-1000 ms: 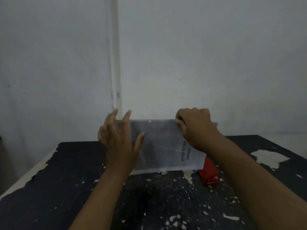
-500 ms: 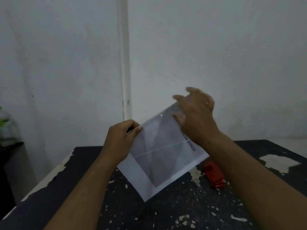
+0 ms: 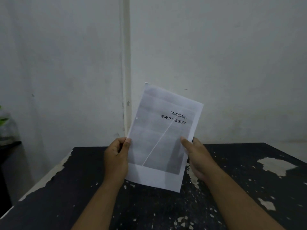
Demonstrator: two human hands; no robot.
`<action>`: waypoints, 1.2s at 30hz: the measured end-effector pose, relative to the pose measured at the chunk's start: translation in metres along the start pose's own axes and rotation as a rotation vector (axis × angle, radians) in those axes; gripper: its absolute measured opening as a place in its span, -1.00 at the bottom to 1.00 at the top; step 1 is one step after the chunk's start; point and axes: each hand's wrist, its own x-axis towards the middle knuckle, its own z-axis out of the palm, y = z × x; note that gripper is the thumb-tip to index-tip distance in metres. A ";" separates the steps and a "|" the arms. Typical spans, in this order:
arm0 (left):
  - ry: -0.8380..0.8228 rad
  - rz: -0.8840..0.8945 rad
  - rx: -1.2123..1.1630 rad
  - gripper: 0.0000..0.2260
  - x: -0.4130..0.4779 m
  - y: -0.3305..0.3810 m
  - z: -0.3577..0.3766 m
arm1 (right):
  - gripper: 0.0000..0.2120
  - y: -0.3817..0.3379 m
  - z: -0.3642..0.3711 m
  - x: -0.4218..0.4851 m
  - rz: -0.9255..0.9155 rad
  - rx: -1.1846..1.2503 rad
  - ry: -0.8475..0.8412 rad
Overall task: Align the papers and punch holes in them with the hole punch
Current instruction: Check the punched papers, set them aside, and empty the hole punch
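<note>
A thin stack of white papers (image 3: pixel 163 135) stands upright above the table, tilted a little to the right, with the printed words "LAMPIRAN : ANALISA SONDIR" facing me. A small punched hole shows near its left edge. My left hand (image 3: pixel 116 159) pinches the left edge with thumb on the front. My right hand (image 3: pixel 197 156) holds the right edge, thumb on the front and fingers behind. The red hole punch is hidden from view, behind the papers or my right hand.
The black table (image 3: pixel 69 196) has chipped, peeling paint and a pale worn left edge. A white wall with a vertical pipe (image 3: pixel 125 63) stands close behind it. A jar with a green plant (image 3: pixel 5 127) sits on a dark ledge at far left.
The papers have turned from lying sideways to standing upright with the text facing me. Both hands shifted down to grip the lower side edges. The red hole punch is no longer visible.
</note>
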 end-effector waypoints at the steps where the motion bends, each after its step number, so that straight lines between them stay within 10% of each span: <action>1: 0.008 -0.008 -0.010 -0.81 -0.001 -0.002 0.001 | -0.71 0.000 0.002 0.000 -0.021 0.015 0.001; 19: -0.107 0.025 0.001 -0.65 0.019 0.022 0.006 | -0.83 -0.027 0.010 -0.001 -0.288 -0.105 0.063; 36: -0.153 -0.114 -0.038 -0.72 -0.011 -0.017 -0.002 | -0.77 0.025 0.008 -0.012 -0.153 -0.131 0.043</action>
